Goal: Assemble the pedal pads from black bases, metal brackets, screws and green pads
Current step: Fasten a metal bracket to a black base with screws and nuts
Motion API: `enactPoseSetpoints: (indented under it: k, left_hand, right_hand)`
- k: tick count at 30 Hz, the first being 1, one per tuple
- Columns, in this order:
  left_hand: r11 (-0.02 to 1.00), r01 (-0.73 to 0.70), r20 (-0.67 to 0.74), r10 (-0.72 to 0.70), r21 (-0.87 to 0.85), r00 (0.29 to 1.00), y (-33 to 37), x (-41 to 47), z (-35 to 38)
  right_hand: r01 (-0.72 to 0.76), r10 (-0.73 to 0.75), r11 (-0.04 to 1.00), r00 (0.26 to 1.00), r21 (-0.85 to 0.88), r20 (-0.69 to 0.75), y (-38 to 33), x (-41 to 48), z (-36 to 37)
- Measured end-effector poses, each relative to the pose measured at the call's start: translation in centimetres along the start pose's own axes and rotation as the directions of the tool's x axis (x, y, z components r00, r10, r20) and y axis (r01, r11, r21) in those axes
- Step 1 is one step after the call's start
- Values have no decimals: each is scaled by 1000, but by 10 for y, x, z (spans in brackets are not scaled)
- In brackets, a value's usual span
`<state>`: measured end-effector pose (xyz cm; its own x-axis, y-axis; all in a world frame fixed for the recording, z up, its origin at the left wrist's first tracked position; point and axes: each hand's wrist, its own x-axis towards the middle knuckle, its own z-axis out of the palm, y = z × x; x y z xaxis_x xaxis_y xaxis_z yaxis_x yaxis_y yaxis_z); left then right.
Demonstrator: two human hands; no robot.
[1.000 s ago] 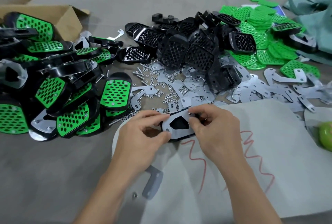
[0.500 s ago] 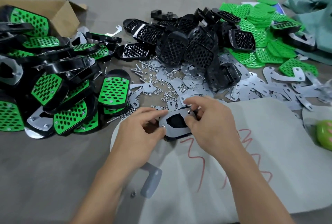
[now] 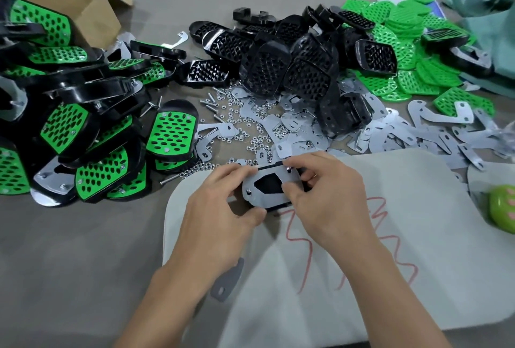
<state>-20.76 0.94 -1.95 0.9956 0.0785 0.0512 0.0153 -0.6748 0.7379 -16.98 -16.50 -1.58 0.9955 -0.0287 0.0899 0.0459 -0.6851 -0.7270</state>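
Black base (image 3: 271, 185) sits low centre, held just above the white mat (image 3: 376, 292), underside facing up. Metal bracket (image 3: 263, 199) lies flat on top of it, black showing through the bracket's cut-out. Two small screw ends (image 3: 249, 191) poke through the bracket, one near the left end, one near the top right.

Left hand (image 3: 220, 208) has its grip closed on the base's left end, thumb under the near edge and fingers curled over the far edge. Right hand (image 3: 326, 194) has its grip narrow on the bracket's right end, thumb pressed on the plate and index finger curled over the top edge. Whether the right fingertips also hold a nut cannot be told.

The mat carries a red squiggle line (image 3: 306, 253) and lies on the grey worktop (image 3: 69, 264). One grey flat piece (image 3: 227, 283) sticks out beside the left wrist at the mat's edge.

Just behind the hands are scattered nuts (image 3: 250, 131), loose screws (image 3: 209, 103) and many loose brackets (image 3: 404, 138) spreading to the right. Further back at centre is a heap of bare black bases (image 3: 292, 71). Back right is a heap of green pads (image 3: 404, 49). On the left is a big pile of finished pedals (image 3: 172, 133), green on black, with an open cardboard box (image 3: 92, 13) behind it. A round green object (image 3: 501, 208) sits at the right edge, and teal fabric (image 3: 487, 18) lies top right.
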Motion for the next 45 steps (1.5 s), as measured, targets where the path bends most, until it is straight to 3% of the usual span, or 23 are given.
enactPoseSetpoints:
  k: [3, 6, 9, 12, 14, 17, 22, 26, 33, 36, 38, 40, 42, 45]
  left_hand:
    - [985, -119, 6, 119, 126, 993, 7, 3, 1]
    - [986, -149, -11, 150, 75, 989, 11, 6, 11]
    - [987, -157, -34, 159, 42, 987, 4, 9, 18]
    - [981, -187, -56, 189, 43, 980, 5, 12, 18]
    - [974, -220, -71, 224, 60, 972, 5, 14, 17]
    - [962, -262, -55, 266, 75, 962, 4, 16, 13]
    - [940, -311, 60, 305, 139, 950, 3, 30, 4]
    - [953, -292, 35, 290, 83, 956, -5, 25, 10]
    - [960, -264, 66, 259, 95, 964, -6, 28, 18]
    - [958, -268, 57, 263, 100, 963, -5, 27, 17]
    - [958, -271, 40, 268, 96, 963, -4, 28, 17]
    - [961, -265, 26, 263, 77, 964, -6, 28, 14]
    - [960, -270, 23, 270, 78, 963, -7, 27, 13]
    - [956, -285, 5, 285, 74, 958, -7, 25, 13]
  right_hand:
    - [19, -14, 998, 997, 62, -79, 0, -5, 7]
    - [61, -52, 987, 997, 150, -63, 6, -15, 9]
    - [-126, 147, 958, 987, 259, -65, 27, 2, -22]
    - [-187, 186, 982, 968, 6, -168, 41, 36, -52]
    - [-140, 126, 979, 987, -147, -102, 33, 53, -46]
    - [-169, 152, 933, 985, -319, -79, 24, 63, -30]
    - [-189, 154, 886, 981, -424, -116, 18, 71, -22]
    - [-238, 182, 894, 967, -381, -177, 26, 69, -25]
    - [-113, 99, 956, 993, -272, -64, 36, 69, -24]
    - [-110, 91, 968, 991, -226, -93, 36, 68, -21]
    - [-54, 10, 968, 984, -245, -177, 31, 67, -16]
    - [93, -132, 977, 970, -194, -202, 17, 66, -11]
    - [245, -254, 965, 964, -98, -85, -2, 73, -5]
    - [293, -268, 947, 947, -134, 175, -28, 100, 4]
